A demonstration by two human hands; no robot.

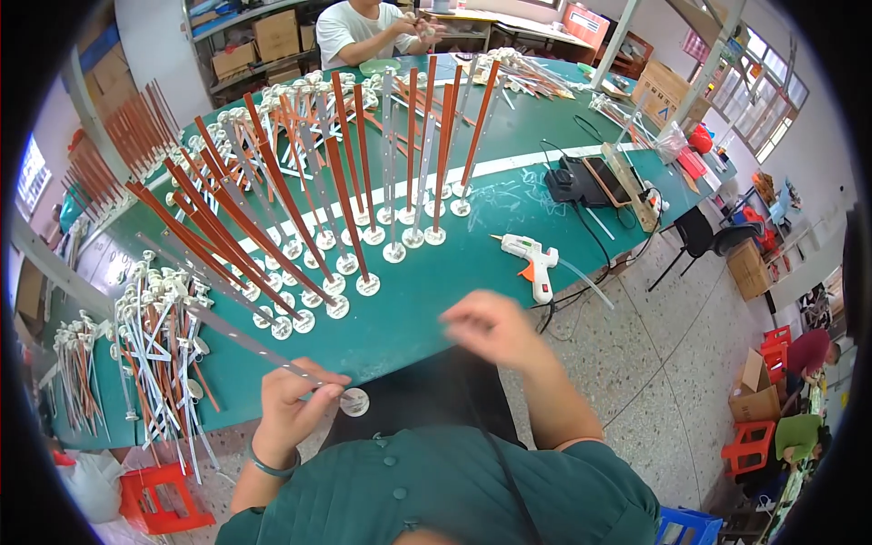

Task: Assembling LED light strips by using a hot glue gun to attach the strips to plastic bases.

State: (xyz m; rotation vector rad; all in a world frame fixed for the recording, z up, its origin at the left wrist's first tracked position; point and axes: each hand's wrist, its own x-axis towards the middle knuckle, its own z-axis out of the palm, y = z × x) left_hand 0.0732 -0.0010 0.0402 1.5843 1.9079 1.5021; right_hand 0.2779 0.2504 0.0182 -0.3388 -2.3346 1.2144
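My left hand (pixel 295 406) pinches a grey strip with a row of holes (pixel 259 350) close to its lower end, just off the table's front edge. A round white base (pixel 355 401) sits at that end, and the strip slants up to the left. My right hand (pixel 490 329) hangs over the front edge, blurred by motion, with its fingers toward the left; I see nothing in it. Beyond it, a white glue gun with an orange trigger (pixel 530 263) lies on the green table (pixel 400 318). Several brown and grey strips (pixel 350 213) stand upright on round white bases left of the glue gun.
Bundles of loose strips with white ends (pixel 163 345) lie at the left, and more heap up at the back. A black device with cables (pixel 586 186) rests at the right. Across the table sits a person in white (pixel 350 36). A red crate (pixel 163 498) stands lower left.
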